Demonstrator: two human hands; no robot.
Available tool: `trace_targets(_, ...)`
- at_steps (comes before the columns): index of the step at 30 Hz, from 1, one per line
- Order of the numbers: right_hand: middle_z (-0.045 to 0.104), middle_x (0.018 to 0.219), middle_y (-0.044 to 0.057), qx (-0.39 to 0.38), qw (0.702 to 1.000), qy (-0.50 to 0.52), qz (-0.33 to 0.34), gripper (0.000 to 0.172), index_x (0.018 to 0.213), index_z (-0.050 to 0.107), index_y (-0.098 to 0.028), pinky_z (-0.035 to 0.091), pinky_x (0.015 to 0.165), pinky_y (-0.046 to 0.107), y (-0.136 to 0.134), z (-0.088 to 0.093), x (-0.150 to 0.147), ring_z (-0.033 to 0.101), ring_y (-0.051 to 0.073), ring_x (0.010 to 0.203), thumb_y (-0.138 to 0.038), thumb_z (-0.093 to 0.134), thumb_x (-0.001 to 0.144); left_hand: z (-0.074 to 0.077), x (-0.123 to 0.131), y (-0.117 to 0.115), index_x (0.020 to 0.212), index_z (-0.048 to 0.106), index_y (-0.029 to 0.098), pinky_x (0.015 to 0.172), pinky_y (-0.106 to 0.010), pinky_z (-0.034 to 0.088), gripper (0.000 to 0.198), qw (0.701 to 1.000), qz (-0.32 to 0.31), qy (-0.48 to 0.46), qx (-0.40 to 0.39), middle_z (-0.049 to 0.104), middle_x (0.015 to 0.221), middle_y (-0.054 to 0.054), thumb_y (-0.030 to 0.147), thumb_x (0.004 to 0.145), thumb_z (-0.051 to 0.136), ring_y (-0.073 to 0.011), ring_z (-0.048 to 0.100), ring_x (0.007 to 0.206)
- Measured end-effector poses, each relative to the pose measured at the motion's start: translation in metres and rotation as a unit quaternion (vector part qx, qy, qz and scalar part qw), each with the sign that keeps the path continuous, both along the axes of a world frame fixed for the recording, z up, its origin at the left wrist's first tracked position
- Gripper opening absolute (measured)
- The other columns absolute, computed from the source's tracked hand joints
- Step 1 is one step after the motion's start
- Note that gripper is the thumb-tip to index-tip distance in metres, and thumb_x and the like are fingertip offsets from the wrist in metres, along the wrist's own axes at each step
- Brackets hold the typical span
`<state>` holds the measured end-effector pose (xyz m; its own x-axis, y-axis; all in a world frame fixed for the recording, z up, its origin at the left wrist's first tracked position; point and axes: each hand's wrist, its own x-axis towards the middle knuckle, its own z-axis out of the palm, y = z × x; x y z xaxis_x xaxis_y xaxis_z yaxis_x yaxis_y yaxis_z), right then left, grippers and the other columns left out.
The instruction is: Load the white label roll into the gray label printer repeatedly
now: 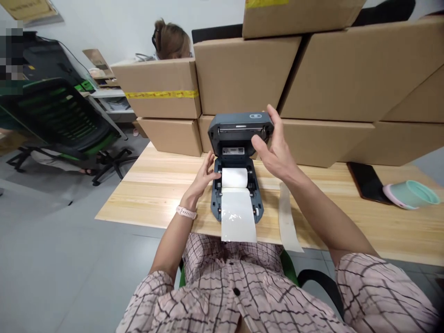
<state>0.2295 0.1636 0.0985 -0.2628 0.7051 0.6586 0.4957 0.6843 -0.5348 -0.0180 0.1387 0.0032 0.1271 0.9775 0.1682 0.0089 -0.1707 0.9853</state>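
A dark grey label printer (257, 196) stands on the wooden table with its lid (239, 119) raised. Inside the base sits a white label roll (235, 177), and its strip (238, 217) runs out over the front toward my lap. My right hand (279, 155) grips the lid's right side, thumb on the inner face and fingers on the outside. At the base's left side is my left hand (203, 180), its thumb over the rim near the roll and its fingers along the outer wall. A loose strip of label backing (287, 222) hangs off the table edge to the right.
Cardboard boxes (246, 74) are stacked behind the printer along the table (156, 185). A dark phone (369, 182) and a mint-green cup (412, 193) lie at the right. Beyond the boxes shows a person's head (171, 39). An office chair (62, 120) stands at left.
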Motion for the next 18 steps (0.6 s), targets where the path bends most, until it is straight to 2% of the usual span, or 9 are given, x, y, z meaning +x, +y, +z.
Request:
trace_targets(2, 0.022, 0.172, 0.009, 0.017, 1.0, 0.0, -0.02, 0.077, 0.162, 0.005, -0.034, 0.03, 0.126, 0.059, 0.018, 0.002, -0.006, 0.025, 0.03, 0.159, -0.068, 0.037, 0.101, -0.009, 0.002, -0.003, 0.163, 0.027, 0.025, 0.127, -0.052, 0.029, 0.104, 0.997, -0.037, -0.04, -0.051, 0.034, 0.169, -0.011, 0.026, 0.072, 0.077, -0.0337, 0.033, 0.156)
trace_targets(4, 0.021, 0.172, 0.01, 0.029, 0.999, -0.001, -0.043, 0.077, 0.162, 0.002, -0.034, 0.031, 0.126, 0.057, 0.038, 0.002, -0.01, 0.025, 0.029, 0.159, -0.068, 0.036, 0.101, -0.015, 0.005, -0.007, 0.164, 0.025, 0.025, 0.127, -0.049, 0.03, 0.108, 0.995, -0.054, -0.059, -0.067, 0.033, 0.17, -0.01, 0.026, 0.071, 0.079, -0.0327, 0.034, 0.156)
trace_targets(8, 0.023, 0.171, 0.012, 0.042, 0.996, 0.006, -0.08, 0.081, 0.162, 0.001, -0.032, 0.029, 0.126, 0.058, 0.085, 0.0, -0.015, 0.025, 0.029, 0.159, -0.071, 0.036, 0.1, -0.019, 0.004, -0.008, 0.164, 0.024, 0.027, 0.128, -0.047, 0.028, 0.111, 0.994, -0.059, -0.051, -0.072, 0.03, 0.171, -0.008, 0.026, 0.068, 0.08, -0.0325, 0.03, 0.157)
trace_targets(11, 0.029, 0.168, 0.013, 0.027, 0.996, 0.011, -0.08, 0.079, 0.161, 0.006, -0.033, 0.033, 0.123, 0.06, 0.11, 0.0, -0.016, 0.033, 0.031, 0.155, -0.072, 0.035, 0.099, -0.019, 0.002, -0.005, 0.164, 0.026, 0.027, 0.129, -0.048, 0.028, 0.11, 0.995, -0.054, -0.045, -0.071, 0.03, 0.171, -0.007, 0.024, 0.067, 0.077, -0.0323, 0.029, 0.158)
trace_targets(14, 0.034, 0.166, 0.012, 0.038, 0.996, 0.011, -0.074, 0.076, 0.161, 0.011, -0.032, 0.036, 0.121, 0.061, 0.101, 0.003, -0.014, 0.038, 0.032, 0.152, -0.07, 0.037, 0.1, -0.019, 0.002, -0.005, 0.164, 0.026, 0.028, 0.128, -0.048, 0.03, 0.109, 0.995, -0.054, -0.046, -0.067, 0.031, 0.17, -0.006, 0.021, 0.065, 0.074, -0.0322, 0.031, 0.157)
trace_targets(16, 0.032, 0.166, 0.012, 0.092, 0.992, 0.001, -0.091, 0.08, 0.163, 0.011, -0.031, 0.034, 0.121, 0.064, 0.074, 0.005, -0.013, 0.036, 0.035, 0.153, -0.067, 0.044, 0.099, -0.019, 0.003, -0.006, 0.164, 0.025, 0.026, 0.127, -0.048, 0.032, 0.109, 0.995, -0.058, -0.048, -0.065, 0.031, 0.17, -0.005, 0.02, 0.066, 0.071, -0.0328, 0.035, 0.155)
trace_targets(18, 0.039, 0.163, 0.011, 0.152, 0.983, -0.014, -0.099, 0.08, 0.163, 0.017, -0.032, 0.034, 0.12, 0.065, 0.039, 0.002, -0.013, 0.04, 0.036, 0.149, -0.06, 0.052, 0.098, -0.019, 0.003, -0.007, 0.165, 0.024, 0.025, 0.127, -0.047, 0.033, 0.109, 0.995, -0.06, -0.052, -0.066, 0.03, 0.171, -0.005, 0.02, 0.066, 0.07, -0.0337, 0.036, 0.154)
